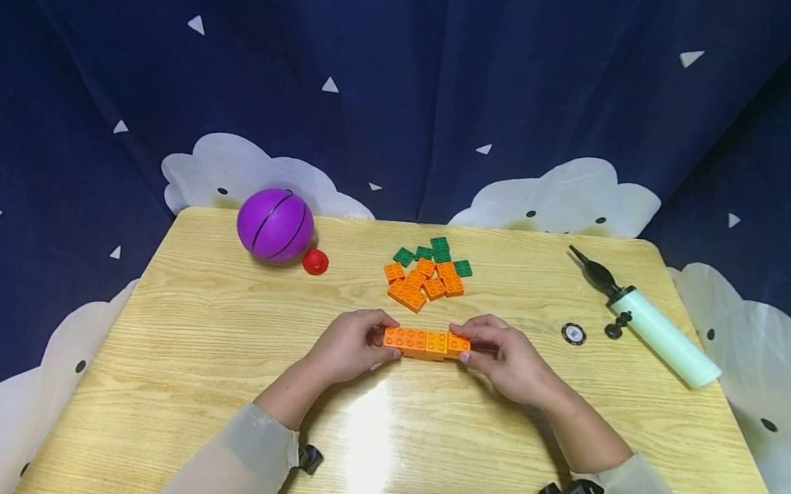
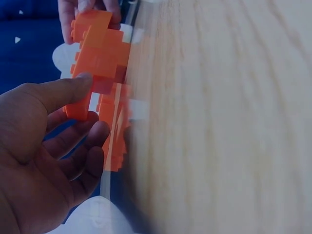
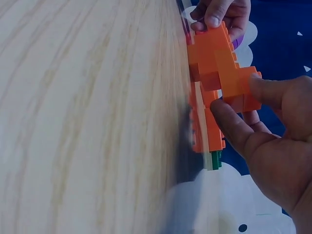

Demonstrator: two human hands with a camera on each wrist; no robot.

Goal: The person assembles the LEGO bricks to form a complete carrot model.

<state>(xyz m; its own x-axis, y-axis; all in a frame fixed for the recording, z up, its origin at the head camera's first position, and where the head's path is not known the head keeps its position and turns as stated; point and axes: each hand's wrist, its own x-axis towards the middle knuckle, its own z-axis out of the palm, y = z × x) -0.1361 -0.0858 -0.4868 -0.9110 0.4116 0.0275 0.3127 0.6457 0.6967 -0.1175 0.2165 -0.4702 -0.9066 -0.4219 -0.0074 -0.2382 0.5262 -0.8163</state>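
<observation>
A stepped block of joined orange building bricks (image 1: pixel 415 343) spans the gap between both hands, studs facing up. My left hand (image 1: pixel 348 342) pinches its left end between thumb and fingers; the left wrist view shows the thumb (image 2: pixel 73 92) on the brick's side. My right hand (image 1: pixel 511 363) pinches the right end, where the right wrist view shows a single brick (image 3: pixel 250 87) under the thumb. Seen from the side, the block (image 3: pixel 207 56) has narrower lower layers and overhanging ends. Just beyond lie loose orange bricks (image 1: pixel 407 293) and several green bricks (image 1: pixel 441 249).
A purple ball (image 1: pixel 275 225) and a small red object (image 1: pixel 315 262) sit at the back left. On the right are a pale green hand pump (image 1: pixel 670 338), a round black-and-white chip (image 1: pixel 574 334) and a small black piece (image 1: pixel 616 327). A dark blue curtain (image 1: pixel 410 83) hangs behind the table.
</observation>
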